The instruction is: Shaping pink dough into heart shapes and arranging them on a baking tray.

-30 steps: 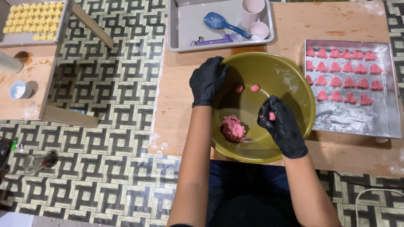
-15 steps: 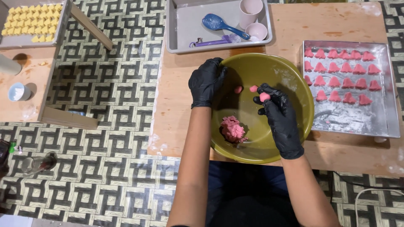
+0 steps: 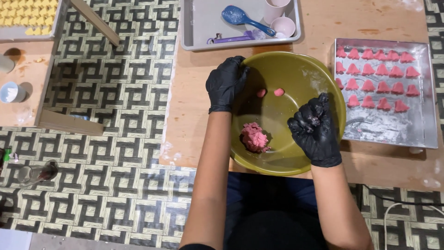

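Note:
An olive-green bowl (image 3: 296,60) stands on the wooden table in front of me. My left hand (image 3: 225,83), in a black glove, grips the bowl's left rim. A lump of pink dough (image 3: 254,137) lies in the bottom of the bowl, with two small pink pieces (image 3: 279,92) higher up on the wall. My right hand (image 3: 314,127), also gloved, hovers over the bowl's right side with its fingers curled shut around a small bit of dough that barely shows. Just right of the bowl, a metal tray (image 3: 384,132) carries rows of pink shaped pieces (image 3: 374,85).
A grey tray (image 3: 199,28) behind the bowl holds a blue scoop (image 3: 238,16), a purple tool (image 3: 236,38) and two pink cups (image 3: 283,26). To the left stands a low table (image 3: 23,111) with yellow pieces (image 3: 27,14) and a small cup (image 3: 11,92). A glass (image 3: 37,172) lies on the patterned floor.
My right hand has lifted from the bowl's middle and moved right toward the metal tray, closing around the small pink piece. The left hand stays on the rim.

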